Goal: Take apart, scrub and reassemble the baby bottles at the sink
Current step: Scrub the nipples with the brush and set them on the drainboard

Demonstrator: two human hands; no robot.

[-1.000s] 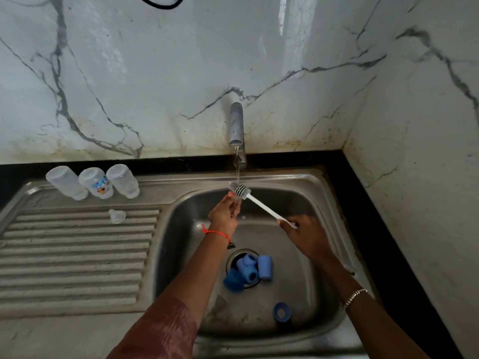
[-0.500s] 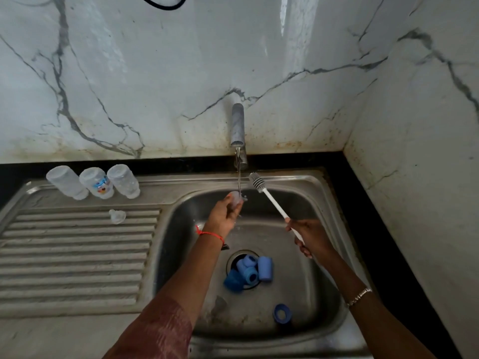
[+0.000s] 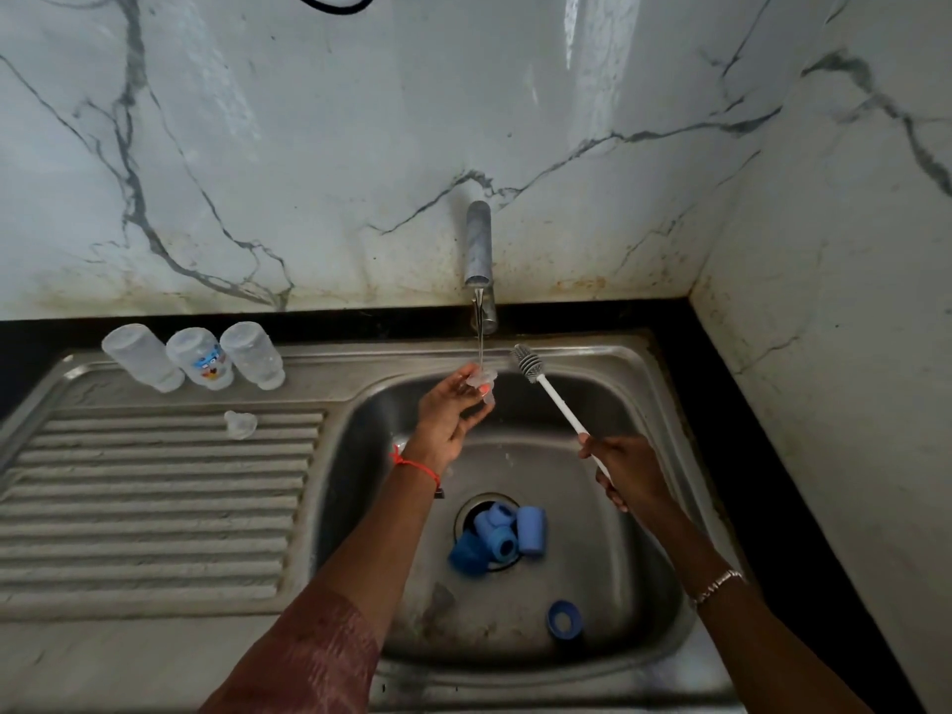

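Three clear bottles [image 3: 201, 359] sit in a row at the upper left of the frame, on the back edge of the drainboard [image 3: 154, 507], with one nipple [image 3: 240, 424] lying just below them. At centre, the left hand [image 3: 448, 412] pinches a second clear nipple [image 3: 483, 379] under the stream from the tap [image 3: 479, 249]. The right hand [image 3: 631, 474] grips the white brush [image 3: 554, 396] by its handle, head raised beside the water. This looks like rinsing. Next, the nipple probably joins the first one, and the blue caps [image 3: 497, 538] over the drain await scrubbing.
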